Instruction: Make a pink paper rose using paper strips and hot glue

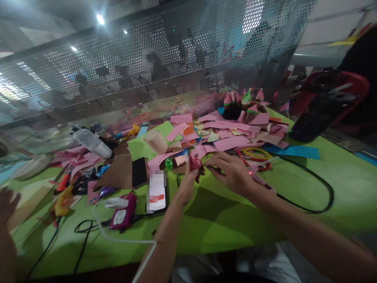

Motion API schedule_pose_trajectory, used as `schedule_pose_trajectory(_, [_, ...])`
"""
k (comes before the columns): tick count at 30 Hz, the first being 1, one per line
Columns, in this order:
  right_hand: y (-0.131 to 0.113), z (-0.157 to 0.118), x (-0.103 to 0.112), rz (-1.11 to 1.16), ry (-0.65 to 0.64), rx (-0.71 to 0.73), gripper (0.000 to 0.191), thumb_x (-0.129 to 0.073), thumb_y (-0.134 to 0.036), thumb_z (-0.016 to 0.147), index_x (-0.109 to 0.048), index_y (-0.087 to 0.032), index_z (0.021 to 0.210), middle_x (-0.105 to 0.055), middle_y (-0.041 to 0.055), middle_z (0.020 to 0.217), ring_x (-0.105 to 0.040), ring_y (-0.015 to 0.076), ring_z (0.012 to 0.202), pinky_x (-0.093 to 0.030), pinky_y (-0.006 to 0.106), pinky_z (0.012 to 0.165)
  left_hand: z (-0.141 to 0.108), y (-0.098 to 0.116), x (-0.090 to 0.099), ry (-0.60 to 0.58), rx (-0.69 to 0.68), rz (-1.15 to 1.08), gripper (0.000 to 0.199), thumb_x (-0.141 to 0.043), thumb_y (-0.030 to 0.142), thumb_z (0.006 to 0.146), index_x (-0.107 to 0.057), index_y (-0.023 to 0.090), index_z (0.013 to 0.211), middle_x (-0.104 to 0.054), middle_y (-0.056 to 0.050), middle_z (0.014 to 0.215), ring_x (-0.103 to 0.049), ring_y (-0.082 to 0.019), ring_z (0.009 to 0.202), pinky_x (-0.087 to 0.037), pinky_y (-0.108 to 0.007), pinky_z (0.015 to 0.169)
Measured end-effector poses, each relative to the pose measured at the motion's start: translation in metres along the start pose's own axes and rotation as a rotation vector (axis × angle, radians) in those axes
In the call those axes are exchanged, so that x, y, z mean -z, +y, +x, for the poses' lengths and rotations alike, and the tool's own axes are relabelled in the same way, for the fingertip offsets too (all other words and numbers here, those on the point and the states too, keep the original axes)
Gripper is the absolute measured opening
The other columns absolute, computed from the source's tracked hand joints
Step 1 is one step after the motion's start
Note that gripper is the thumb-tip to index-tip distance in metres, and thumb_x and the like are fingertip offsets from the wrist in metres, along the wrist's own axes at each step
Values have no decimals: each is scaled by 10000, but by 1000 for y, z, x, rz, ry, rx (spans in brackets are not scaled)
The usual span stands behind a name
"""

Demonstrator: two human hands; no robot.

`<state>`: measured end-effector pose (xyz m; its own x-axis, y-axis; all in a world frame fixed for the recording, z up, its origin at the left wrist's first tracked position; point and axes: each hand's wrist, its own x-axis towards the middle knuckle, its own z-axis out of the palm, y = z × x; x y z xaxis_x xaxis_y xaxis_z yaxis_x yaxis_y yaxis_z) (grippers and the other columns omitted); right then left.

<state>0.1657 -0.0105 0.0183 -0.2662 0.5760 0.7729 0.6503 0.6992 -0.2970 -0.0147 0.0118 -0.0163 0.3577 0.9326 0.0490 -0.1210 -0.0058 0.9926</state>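
A pink coiled paper swirl stands upright in the fingers of my left hand, above the green table. My fingers hide its lower part, where something brown shows. Just to the right, my right hand has thumb and fingers pinched together, tips close to the swirl; whatever they hold is too small to make out. Beside my right wrist lies a pale pink glue gun with a lit red light and a black cord. Yellow-handled scissors rest behind that wrist.
Pink paper strips cover the back, near finished paper swirls. Left of my arm are a lit phone, a dark phone and a purple tissue pack. Another person's hand is at far left. A dark bottle stands right.
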Motion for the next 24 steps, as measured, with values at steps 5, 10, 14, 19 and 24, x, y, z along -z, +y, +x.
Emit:
schedule_pose_trajectory(5, [-1,-2,-3,18,13,32,163,-588,-111,891,-699,-186,983,-726,68,906,-672,172,806,-504,260,680,0,-3,1,3,-20,10,552,-549,468,884,-468,222,1371,-643,-62,1043,-553,-165,831,-385,-266,663])
schedule_pose_trajectory(10, [-1,-3,-4,-10,0,18,168,-563,-145,912,-703,-207,981,-735,64,924,-680,170,811,-509,263,679,1,-7,3,-2,-8,43,587,-531,503,889,-445,225,1398,-641,-66,1071,-541,-170,828,-380,-272,666])
schedule_pose_trajectory(14, [0,-3,-4,-11,-15,30,173,-558,-142,913,-702,-202,987,-739,65,929,-682,172,810,-502,264,672,1,-6,2,-19,-8,77,592,-496,504,910,-411,229,1426,-642,-60,1054,-539,-167,825,-390,-270,662])
schedule_pose_trajectory(19, [1,-4,-4,-34,-32,40,168,-569,-131,894,-701,-197,974,-737,67,930,-681,178,808,-493,267,671,2,-6,2,-22,7,134,654,-454,540,925,-331,239,1492,-629,-80,1200,-570,-187,934,-434,-285,729])
schedule_pose_trajectory(24, [0,-3,-3,-54,-47,67,163,-564,-122,884,-694,-196,950,-737,69,929,-678,186,807,-484,270,662,1,-5,3,-31,-9,174,692,-437,565,928,-296,236,1520,-594,-101,1316,-559,-232,1112,-454,-341,879])
